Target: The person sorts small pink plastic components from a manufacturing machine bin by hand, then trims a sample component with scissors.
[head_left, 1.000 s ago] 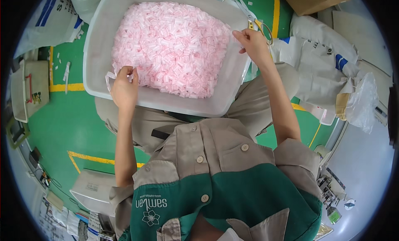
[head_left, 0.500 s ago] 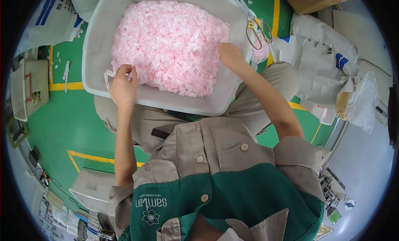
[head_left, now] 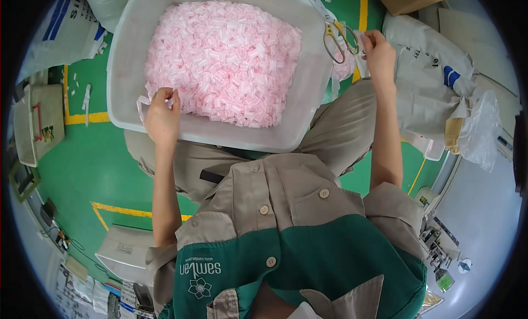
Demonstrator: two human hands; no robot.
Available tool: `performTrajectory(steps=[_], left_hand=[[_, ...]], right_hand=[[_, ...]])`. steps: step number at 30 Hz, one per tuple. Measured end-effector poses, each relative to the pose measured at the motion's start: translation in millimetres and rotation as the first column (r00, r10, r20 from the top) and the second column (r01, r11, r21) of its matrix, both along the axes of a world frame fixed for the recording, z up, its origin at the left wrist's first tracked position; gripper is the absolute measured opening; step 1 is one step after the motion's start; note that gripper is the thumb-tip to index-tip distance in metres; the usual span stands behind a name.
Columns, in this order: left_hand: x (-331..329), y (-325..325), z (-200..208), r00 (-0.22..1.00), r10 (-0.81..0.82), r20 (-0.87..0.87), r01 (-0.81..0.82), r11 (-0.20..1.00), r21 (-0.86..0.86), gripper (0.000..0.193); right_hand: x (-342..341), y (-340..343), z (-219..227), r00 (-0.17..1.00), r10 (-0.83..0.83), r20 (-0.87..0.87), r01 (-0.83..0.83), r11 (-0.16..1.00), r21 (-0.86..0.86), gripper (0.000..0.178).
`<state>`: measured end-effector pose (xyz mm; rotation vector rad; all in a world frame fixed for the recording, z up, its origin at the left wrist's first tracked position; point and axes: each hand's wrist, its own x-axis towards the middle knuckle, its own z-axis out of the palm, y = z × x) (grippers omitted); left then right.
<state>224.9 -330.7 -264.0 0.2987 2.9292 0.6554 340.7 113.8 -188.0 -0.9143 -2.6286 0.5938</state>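
Currently, white strip [head_left: 143, 100] pinched in left hand [head_left: 163, 120], looping leftward; right hand [head_left: 380, 59] half-curled beside scissors [head_left: 331, 23], hold unclear.

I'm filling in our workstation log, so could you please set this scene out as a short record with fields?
Left hand: pinches a white strip at the near left of the tub
Right hand: right of the tub, beside the scissors; a pale piece shows near its fingertips, grip unclear
Tub contents: heaped small pink-and-white pieces
Scissors: gold handles toward the person, blades pointing away
Floor: green, with yellow lines
Far right: white sacks
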Motion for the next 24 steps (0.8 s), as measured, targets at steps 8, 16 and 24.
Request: performTrajectory(steps=[8,16,24], left_hand=[[1,-2,-2,1.0,0.004,-0.002,-0.004,0.999,-0.038,0.016],[0,2,0,1.0,0.004,-0.005,-0.004,1.0,-0.017,0.017],[0,-1,-2,0.999,-0.012,-0.036,0.012,1.0,0.012,0.02]], right_hand=[[-4,-42,3,0.987,0.139,0.079,-0.15,0.976,0.157,0.015],[-13,-130,-128,0.761,0.459,0.458,-0.503,0.864,-0.031,0.015],[-17,-122,-129,0.684,0.421,0.596,-0.511,0.859,-0.021,0.016]])
